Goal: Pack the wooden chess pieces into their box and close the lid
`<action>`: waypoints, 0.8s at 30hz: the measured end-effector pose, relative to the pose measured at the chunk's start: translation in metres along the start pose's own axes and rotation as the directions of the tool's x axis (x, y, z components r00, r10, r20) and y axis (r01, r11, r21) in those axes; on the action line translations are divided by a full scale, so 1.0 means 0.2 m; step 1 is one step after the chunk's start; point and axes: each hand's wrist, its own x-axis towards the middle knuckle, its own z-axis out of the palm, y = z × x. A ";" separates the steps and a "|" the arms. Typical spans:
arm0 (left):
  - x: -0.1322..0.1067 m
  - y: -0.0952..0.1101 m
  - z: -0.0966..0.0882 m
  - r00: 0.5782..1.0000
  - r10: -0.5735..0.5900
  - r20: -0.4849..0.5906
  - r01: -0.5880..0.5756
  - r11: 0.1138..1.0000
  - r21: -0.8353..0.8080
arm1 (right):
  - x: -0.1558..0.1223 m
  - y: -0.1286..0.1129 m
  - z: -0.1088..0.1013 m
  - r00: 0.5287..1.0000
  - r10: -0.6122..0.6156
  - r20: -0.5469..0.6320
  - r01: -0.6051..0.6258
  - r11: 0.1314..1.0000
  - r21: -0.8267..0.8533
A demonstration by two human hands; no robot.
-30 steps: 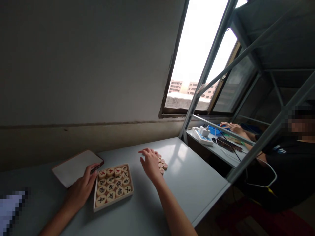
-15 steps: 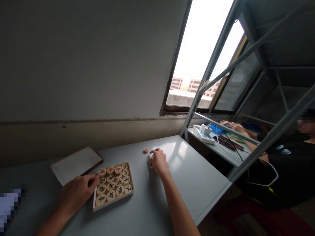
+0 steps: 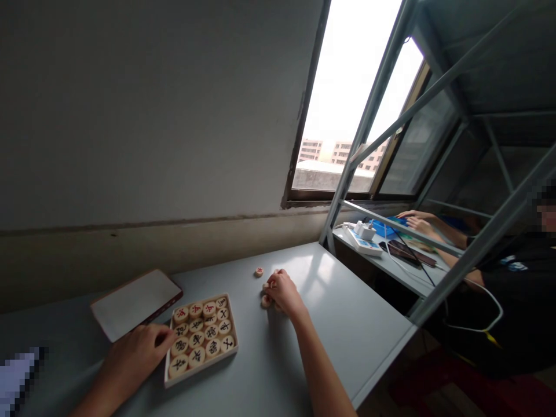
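1. Right hand [image 3: 284, 293] is sitting just right of center, low in the frame, on the counter [image 3: 330, 301]. Its grip is curled and pressed together over a little cluster of round wooden xiangqi pieces [image 3: 266, 301]. One piece pokes out at the lower left of the fingers, but the rest are mostly hidden, so I can't tell if it's actually pinching anything.
2. A single loose xiangqi piece [image 3: 259, 271] lies by itself on the counter, just above and to the left of that hand, not touching it.
3. Left hand [image 3: 132, 364] is at the lower left, with the grip loosely spread and the fingertips [image 3: 168, 335] right at the left rim of a shallow cream box [image 3: 167, 362]. It doesn't look like it's holding anything.
4. The box is packed with more xiangqi pieces [image 3: 200, 331] in neat rows, face up, with red and black characters.
5. Upper left of the box, a flat white pad with a reddish-brown edge [image 3: 135, 305] lies on the counter.
6. Over on the right, past grey metal shelf bars [image 3: 456, 249], a person in a black top [image 3: 516, 295] has both hands [image 3: 419, 223] near a blue item, with a white power strip [image 3: 364, 243] close by.
7. Up top, a bright window [image 3: 356, 98] shows pale buildings [image 3: 339, 153].
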 end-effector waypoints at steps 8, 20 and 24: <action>-0.01 0.03 -0.03 0.995 0.047 0.088 -0.047 0.999 0.002 | -0.06 -0.16 0.00 0.957 -0.285 -0.061 0.287 0.957 0.044; -0.03 0.05 -0.03 0.995 0.071 0.073 -0.072 0.997 0.009 | -0.15 -0.30 0.14 0.842 -0.539 0.010 0.539 0.842 0.005; -0.03 0.05 -0.03 0.993 0.081 0.081 -0.082 0.997 0.014 | -0.15 -0.30 0.13 0.834 -0.551 0.015 0.552 0.834 -0.014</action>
